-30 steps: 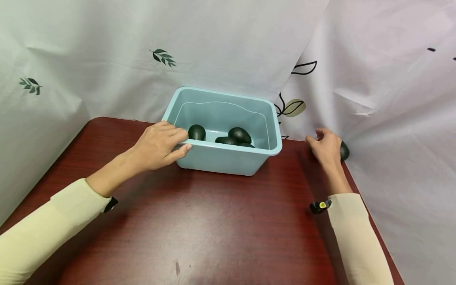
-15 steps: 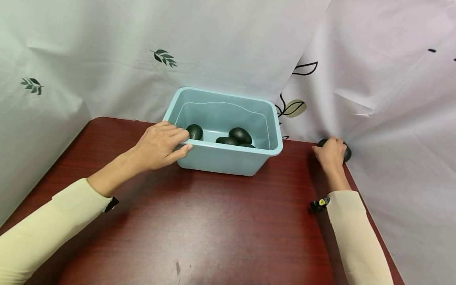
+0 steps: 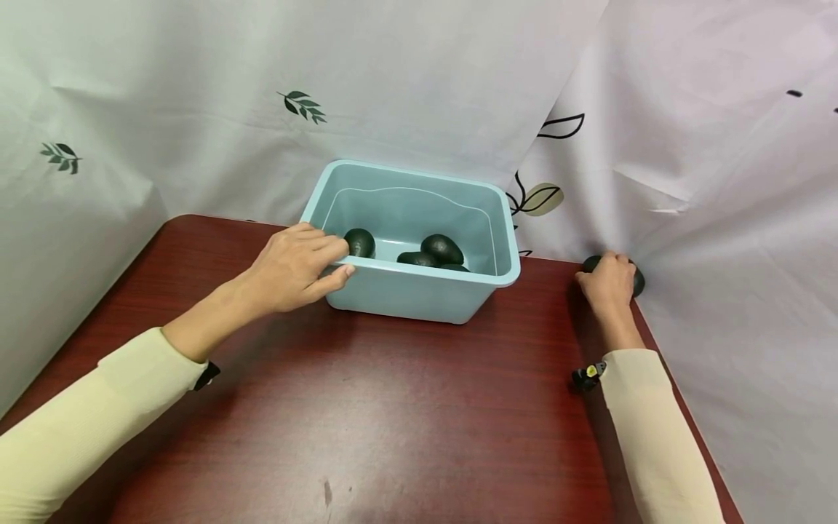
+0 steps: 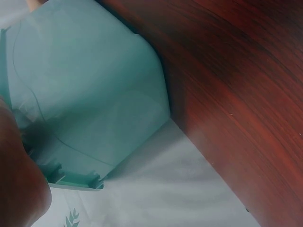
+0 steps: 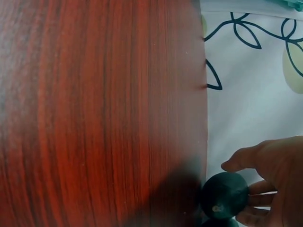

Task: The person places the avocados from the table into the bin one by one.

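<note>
In the head view my left hand [image 3: 291,268] holds the near left rim of a light blue plastic bin [image 3: 406,295], its fingers over the edge and the thumb outside. Several dark green avocados lie inside, among them one avocado [image 3: 362,243] by my left fingers and another avocado [image 3: 442,249] further right. At the table's back right corner, my right hand [image 3: 610,282] grips an avocado [image 5: 224,195], thumb on one side and fingers on the other in the right wrist view. Part of a second dark avocado [image 5: 220,222] shows right beside it.
The reddish-brown wooden table [image 3: 393,407] stretches in front of the bin. White cloth [image 3: 419,87] with leaf prints hangs along the back and both sides, close against the bin and the right-hand avocados.
My right hand has moved slightly right and come down onto the avocado, its fingers now around it. The left hand stays on the rim. One avocado in the bin has shifted slightly.
</note>
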`<state>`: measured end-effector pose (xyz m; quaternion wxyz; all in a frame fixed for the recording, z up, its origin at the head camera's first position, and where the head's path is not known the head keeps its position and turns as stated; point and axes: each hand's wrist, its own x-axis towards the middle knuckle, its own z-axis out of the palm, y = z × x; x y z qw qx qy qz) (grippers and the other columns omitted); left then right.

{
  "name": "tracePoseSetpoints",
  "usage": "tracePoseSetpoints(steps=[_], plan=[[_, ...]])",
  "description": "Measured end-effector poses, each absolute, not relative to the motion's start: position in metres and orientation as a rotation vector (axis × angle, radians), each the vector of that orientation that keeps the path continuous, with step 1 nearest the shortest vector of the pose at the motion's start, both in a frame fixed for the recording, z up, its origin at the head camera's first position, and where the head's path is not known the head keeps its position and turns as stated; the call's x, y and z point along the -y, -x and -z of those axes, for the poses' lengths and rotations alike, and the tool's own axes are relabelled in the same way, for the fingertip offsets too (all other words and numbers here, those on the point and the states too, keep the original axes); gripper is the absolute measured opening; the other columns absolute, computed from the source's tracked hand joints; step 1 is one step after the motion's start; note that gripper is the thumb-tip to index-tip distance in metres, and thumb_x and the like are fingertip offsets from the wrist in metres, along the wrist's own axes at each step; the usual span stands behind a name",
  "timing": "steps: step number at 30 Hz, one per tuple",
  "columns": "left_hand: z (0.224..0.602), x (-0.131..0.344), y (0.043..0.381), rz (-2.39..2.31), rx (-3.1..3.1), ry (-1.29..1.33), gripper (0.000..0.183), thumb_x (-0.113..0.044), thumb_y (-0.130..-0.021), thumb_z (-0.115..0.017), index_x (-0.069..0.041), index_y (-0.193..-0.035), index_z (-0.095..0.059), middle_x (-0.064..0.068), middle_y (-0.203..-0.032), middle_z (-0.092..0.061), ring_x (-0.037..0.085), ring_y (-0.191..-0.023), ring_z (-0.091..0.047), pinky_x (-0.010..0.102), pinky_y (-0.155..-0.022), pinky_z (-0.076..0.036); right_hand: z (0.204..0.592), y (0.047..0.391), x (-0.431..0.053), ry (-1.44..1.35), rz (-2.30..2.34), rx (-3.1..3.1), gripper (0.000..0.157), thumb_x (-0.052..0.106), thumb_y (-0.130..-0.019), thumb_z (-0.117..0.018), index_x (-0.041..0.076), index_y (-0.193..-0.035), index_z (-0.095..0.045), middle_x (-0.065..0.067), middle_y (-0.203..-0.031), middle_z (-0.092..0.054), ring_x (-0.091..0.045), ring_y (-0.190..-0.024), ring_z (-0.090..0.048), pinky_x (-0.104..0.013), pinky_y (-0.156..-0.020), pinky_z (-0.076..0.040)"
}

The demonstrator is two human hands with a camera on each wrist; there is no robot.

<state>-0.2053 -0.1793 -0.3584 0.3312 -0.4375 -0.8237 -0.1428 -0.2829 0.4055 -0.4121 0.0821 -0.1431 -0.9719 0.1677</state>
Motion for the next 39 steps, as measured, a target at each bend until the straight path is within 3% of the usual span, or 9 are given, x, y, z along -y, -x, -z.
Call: tracePoseSetpoints(steps=[7,13,24,32,39], plan=[[0.357,0.178,0.205,0.376,2.161,1.155,0.048,-0.045,-0.118,-0.038,-0.012,-0.085,-0.044,-0.002,-0.070,-0.037,0.015,-0.063,-0.036,0.036,-0.074,-0.045,0.398,0.266,-0.393,0.439,-0.518,2.900,0.067,0.016,-0.100,-0.072,-0.022,-0.149,-0.047,-0.048,-0.158,-0.042,-0.071,-0.147,-0.039,-0.075,-0.123,-0.039],[0.357,0.178,0.205,0.378,2.153,1.147,0.046,-0.044,-0.118,-0.039,-0.012,-0.084,-0.044,-0.002,-0.070,-0.037,0.015,-0.062,-0.036,0.037,-0.074,-0.045,0.401,0.272,-0.398,0.397,-0.496,2.890,0.064,0.014,-0.096,-0.073,-0.022,-0.144,-0.050,-0.048,-0.153,-0.046,-0.071,-0.141,-0.045,-0.079,-0.114,-0.042],[0.357,0.179,0.205,0.374,2.141,1.126,0.044,-0.042,-0.115,-0.042,-0.012,-0.084,-0.044,-0.002,-0.069,-0.036,0.015,-0.061,-0.035,0.037,-0.073,-0.046,0.437,0.309,-0.437,0.313,-0.499,2.920,0.072,0.028,-0.096,-0.074,-0.021,-0.144,-0.051,-0.050,-0.148,-0.048,-0.068,-0.137,-0.049,-0.078,-0.115,-0.043],[0.358,0.179,0.204,0.389,2.110,1.097,0.040,-0.039,-0.112,-0.046,-0.012,-0.082,-0.044,-0.003,-0.069,-0.036,0.014,-0.061,-0.034,0.035,-0.068,-0.040,0.393,0.272,-0.377,0.173,-0.598,2.963,0.073,0.026,-0.097,-0.079,-0.017,-0.149,-0.053,-0.047,-0.151,-0.054,-0.064,-0.139,-0.053,-0.075,-0.117,-0.045],[0.359,0.175,0.206,0.380,2.118,1.105,0.039,-0.038,-0.111,-0.048,-0.012,-0.082,-0.045,-0.003,-0.068,-0.037,0.015,-0.060,-0.036,0.036,-0.069,-0.042,0.392,0.252,-0.353,0.057,-0.626,2.922,0.067,0.025,-0.094,-0.084,-0.012,-0.145,-0.062,-0.041,-0.144,-0.064,-0.060,-0.129,-0.063,-0.071,-0.110,-0.051]])
